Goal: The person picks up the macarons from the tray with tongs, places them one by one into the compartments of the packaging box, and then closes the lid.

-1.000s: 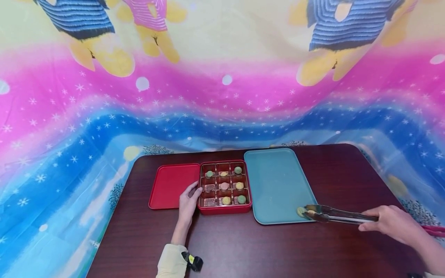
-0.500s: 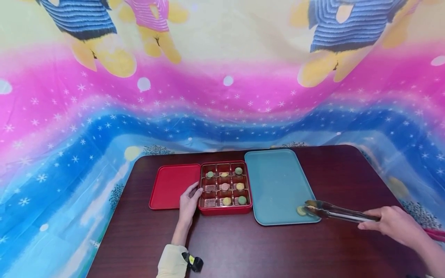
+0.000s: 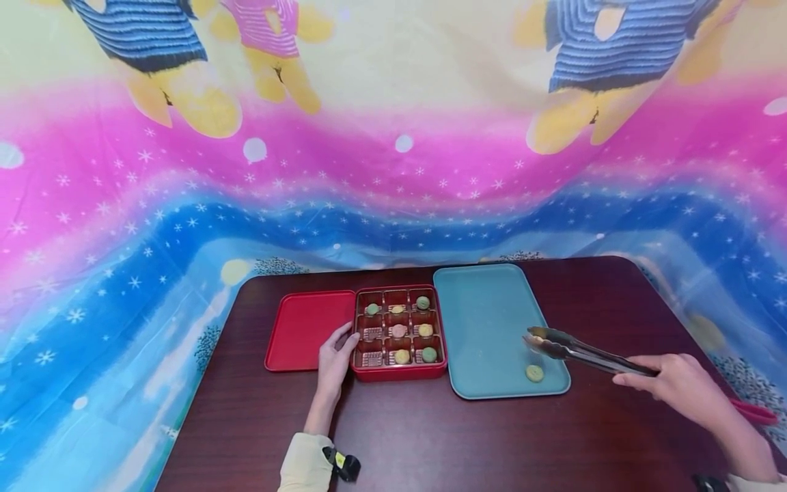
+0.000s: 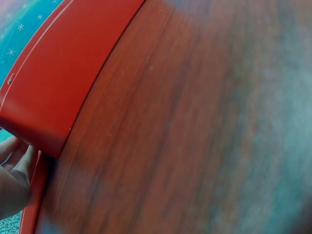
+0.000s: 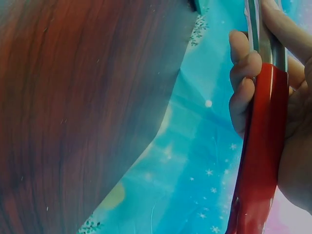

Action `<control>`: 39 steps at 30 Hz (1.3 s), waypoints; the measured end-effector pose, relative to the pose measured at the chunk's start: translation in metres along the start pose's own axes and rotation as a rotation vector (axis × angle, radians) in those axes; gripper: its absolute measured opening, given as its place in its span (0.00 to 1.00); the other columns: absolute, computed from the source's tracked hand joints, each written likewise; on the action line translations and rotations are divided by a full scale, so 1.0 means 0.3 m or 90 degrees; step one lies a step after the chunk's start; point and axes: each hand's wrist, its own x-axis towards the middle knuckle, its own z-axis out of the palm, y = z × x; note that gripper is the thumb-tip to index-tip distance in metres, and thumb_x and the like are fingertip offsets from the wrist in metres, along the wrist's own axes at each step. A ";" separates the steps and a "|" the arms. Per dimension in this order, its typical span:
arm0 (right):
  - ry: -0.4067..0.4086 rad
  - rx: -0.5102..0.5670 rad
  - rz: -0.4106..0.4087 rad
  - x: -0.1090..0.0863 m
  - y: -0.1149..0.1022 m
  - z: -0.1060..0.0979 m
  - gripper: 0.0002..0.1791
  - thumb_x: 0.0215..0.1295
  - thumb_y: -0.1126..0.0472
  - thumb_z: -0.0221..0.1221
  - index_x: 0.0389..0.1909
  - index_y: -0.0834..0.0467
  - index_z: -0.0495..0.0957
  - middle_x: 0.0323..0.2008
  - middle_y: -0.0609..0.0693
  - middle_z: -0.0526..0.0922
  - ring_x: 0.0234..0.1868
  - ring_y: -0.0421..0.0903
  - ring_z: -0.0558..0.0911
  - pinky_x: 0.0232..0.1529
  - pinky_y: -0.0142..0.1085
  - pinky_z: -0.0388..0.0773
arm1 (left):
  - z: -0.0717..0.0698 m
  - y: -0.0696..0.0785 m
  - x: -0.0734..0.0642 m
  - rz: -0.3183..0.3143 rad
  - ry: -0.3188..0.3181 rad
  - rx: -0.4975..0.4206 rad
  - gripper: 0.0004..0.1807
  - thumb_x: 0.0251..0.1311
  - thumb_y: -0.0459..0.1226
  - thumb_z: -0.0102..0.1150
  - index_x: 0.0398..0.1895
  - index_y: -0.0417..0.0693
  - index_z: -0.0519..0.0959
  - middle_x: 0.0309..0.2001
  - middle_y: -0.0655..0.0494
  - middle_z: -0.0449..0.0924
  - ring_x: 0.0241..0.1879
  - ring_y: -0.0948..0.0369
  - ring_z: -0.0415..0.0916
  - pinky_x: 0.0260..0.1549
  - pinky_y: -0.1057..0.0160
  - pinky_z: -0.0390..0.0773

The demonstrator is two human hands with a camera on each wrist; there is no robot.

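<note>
My right hand [image 3: 688, 389] grips metal tongs [image 3: 590, 354] by their red handle [image 5: 265, 141]. The tong tips are over the teal tray [image 3: 486, 321], with a small pale yellowish cookie [image 3: 537, 334] partly hidden between them. A round green cookie [image 3: 534, 373] lies by the tray's near right corner. My left hand [image 3: 334, 359] rests against the left side of a red box [image 3: 399, 372], fingers extended; in the left wrist view they touch its corner. The box's divided insert holds several green, yellow and pink cookies; its middle-left and front-left compartments show bare ridged bottoms.
A red lid [image 3: 307, 328] lies left of the box, partly behind my left hand. The tray stands close against the box's right side. All rest on a dark wooden table [image 3: 467, 444], with a patterned cloth [image 3: 393, 171] hanging behind its far edge.
The tongs have lifted from the tray's near right corner and moved away from me and slightly left, a pale cookie in their tips. The green cookie stays put; my left hand is still.
</note>
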 end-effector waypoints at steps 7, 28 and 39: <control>0.057 -0.007 -0.036 0.028 -0.039 0.021 0.25 0.59 0.52 0.74 0.48 0.69 0.87 0.12 0.31 0.73 0.15 0.33 0.71 0.19 0.33 0.61 | 0.001 0.066 -0.031 -0.004 -0.011 0.009 0.23 0.72 0.32 0.60 0.67 0.31 0.76 0.64 0.33 0.77 0.65 0.44 0.74 0.59 0.57 0.77; 0.106 -0.022 -0.097 0.198 -0.233 0.089 0.23 0.57 0.52 0.76 0.47 0.64 0.89 0.10 0.33 0.67 0.17 0.35 0.62 0.21 0.33 0.60 | 0.004 0.011 0.000 0.007 -0.014 -0.030 0.23 0.71 0.28 0.59 0.66 0.27 0.74 0.64 0.31 0.75 0.66 0.43 0.72 0.50 0.75 0.73; 0.084 0.004 -0.095 0.279 -0.359 0.138 0.27 0.58 0.50 0.75 0.50 0.67 0.87 0.10 0.39 0.65 0.15 0.39 0.60 0.19 0.35 0.60 | -0.025 0.042 0.003 0.006 -0.054 0.033 0.23 0.70 0.29 0.59 0.66 0.28 0.75 0.62 0.30 0.77 0.64 0.45 0.75 0.51 0.73 0.75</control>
